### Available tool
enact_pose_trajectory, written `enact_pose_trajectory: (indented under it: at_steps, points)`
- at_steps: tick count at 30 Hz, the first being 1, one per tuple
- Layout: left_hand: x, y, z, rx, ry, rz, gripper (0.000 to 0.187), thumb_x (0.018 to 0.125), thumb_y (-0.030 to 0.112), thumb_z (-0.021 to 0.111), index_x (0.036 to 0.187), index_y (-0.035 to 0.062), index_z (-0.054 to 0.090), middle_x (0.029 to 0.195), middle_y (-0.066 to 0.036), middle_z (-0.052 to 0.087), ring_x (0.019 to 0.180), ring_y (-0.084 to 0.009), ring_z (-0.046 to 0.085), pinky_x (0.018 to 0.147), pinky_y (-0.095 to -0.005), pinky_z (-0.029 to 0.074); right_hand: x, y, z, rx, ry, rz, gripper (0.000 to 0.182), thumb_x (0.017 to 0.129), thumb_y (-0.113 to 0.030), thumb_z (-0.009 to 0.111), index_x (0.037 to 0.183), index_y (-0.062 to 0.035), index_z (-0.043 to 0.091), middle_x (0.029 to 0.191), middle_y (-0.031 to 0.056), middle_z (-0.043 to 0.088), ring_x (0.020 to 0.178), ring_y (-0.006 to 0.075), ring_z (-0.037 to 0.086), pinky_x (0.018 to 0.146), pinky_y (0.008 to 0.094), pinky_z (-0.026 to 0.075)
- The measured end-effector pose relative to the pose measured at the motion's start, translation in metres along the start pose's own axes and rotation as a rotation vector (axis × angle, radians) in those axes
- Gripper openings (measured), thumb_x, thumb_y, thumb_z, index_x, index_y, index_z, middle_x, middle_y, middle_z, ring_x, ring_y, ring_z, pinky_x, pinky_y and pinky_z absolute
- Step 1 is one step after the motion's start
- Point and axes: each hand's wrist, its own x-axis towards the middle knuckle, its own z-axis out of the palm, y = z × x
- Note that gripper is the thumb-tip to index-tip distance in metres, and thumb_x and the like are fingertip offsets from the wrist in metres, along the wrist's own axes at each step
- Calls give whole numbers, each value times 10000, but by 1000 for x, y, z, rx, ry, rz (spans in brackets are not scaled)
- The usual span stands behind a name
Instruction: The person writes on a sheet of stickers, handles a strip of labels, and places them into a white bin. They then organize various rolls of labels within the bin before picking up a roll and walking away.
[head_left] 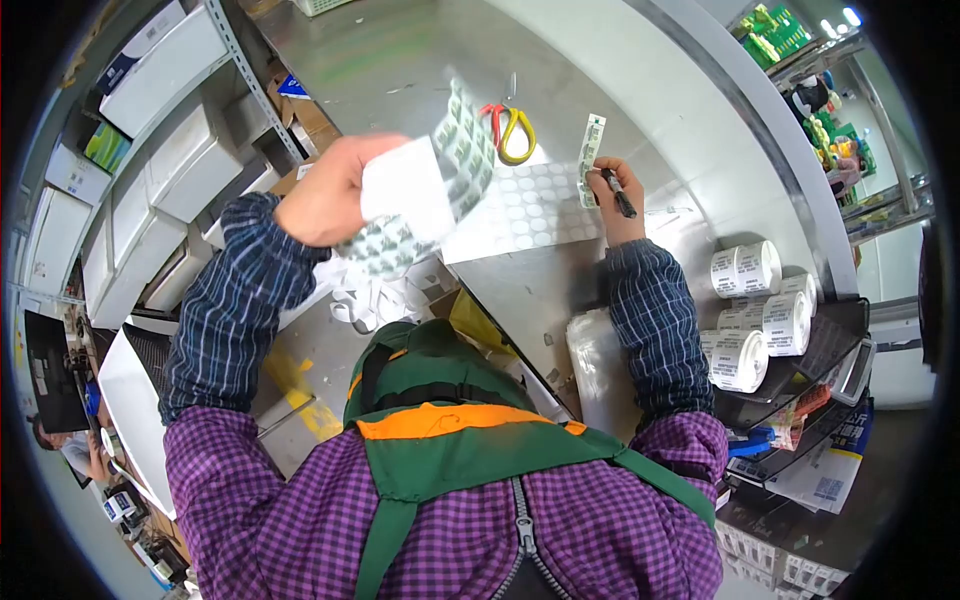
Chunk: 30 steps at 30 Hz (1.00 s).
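Note:
My left hand [335, 190] is raised over the table's left edge and grips a bundle of label sheets [440, 175], white paper with printed green-grey stickers curling upward. My right hand [612, 195] rests on the steel table [400, 60], holding a black pen [620, 195] and a narrow printed label strip [591, 150] that stands up from the fingers. Between the hands lies a sheet of round white stickers [520, 210]. Scissors with red and yellow handles [512, 130] lie just beyond it.
Several rolls of white labels [755, 310] sit in a black tray at the right. A clear plastic bag [595, 365] lies near my right elbow. White storage boxes [170, 160] fill shelving at the left. Paper scraps [375, 295] pile below the table edge.

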Motion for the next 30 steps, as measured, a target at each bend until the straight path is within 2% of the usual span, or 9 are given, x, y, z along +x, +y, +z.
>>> enact_pose_trajectory:
  at_steps: [3,7,10,12,15,19,22,27,30]
  points:
    - [-9,7,12,-4,21,-255,211,875,129,594,1021,-22,569,862,-82,606,765,-108,527,726,-265,442,1,12,0,-177,-16,-267,124,823,-15,572,946,-19,580,754,-4,575,664,58,513,601,206,432]
    - [-4,1,0,290,280,-11,240,737,-23,593,976,0,604,871,-123,623,811,-212,609,723,-281,461,-1,11,-4,-255,-7,-147,121,819,3,565,939,-12,573,746,1,569,661,68,510,601,217,434]
    - [14,24,-10,535,366,80,269,691,-23,599,957,15,612,847,-125,600,802,-284,601,707,-311,469,3,17,-2,-234,-70,-292,141,810,-11,581,951,-8,577,755,16,581,665,82,521,608,228,440]
    - [28,28,8,720,426,174,313,647,-16,602,954,48,624,850,-119,577,784,-326,581,685,-359,477,0,12,5,-148,-125,-57,155,808,-33,591,960,-8,586,771,35,592,670,94,532,616,237,445]
    - [41,0,62,877,255,87,352,607,-57,586,928,83,618,858,-98,559,790,-290,586,663,-377,495,-3,13,10,-23,-81,-50,161,814,-56,593,967,-7,593,783,43,601,683,95,540,627,240,448]
    - [50,-49,120,890,42,-68,95,684,57,592,777,49,572,845,-101,544,845,-279,577,643,-392,499,-2,9,-2,44,23,-42,154,819,-56,589,964,-4,594,774,34,593,682,91,531,624,232,439]
    - [44,-52,125,813,-66,-110,268,676,187,675,891,46,599,941,-126,545,923,-297,548,721,-407,486,1,9,-10,199,107,26,155,812,-51,600,962,-10,599,765,11,574,661,78,503,605,218,417]
    - [35,-40,104,715,-382,-104,903,472,371,839,1235,66,466,1203,-154,453,1071,-322,453,884,-424,409,-1,11,-7,170,92,30,168,811,-57,607,972,-12,601,776,13,576,672,78,504,613,217,418]
    - [29,-26,98,886,-567,-32,835,523,263,819,1242,65,441,1192,-136,453,1074,-299,454,883,-398,409,-2,7,-7,168,85,35,173,813,-60,606,979,-14,603,778,15,577,677,79,505,616,218,417]
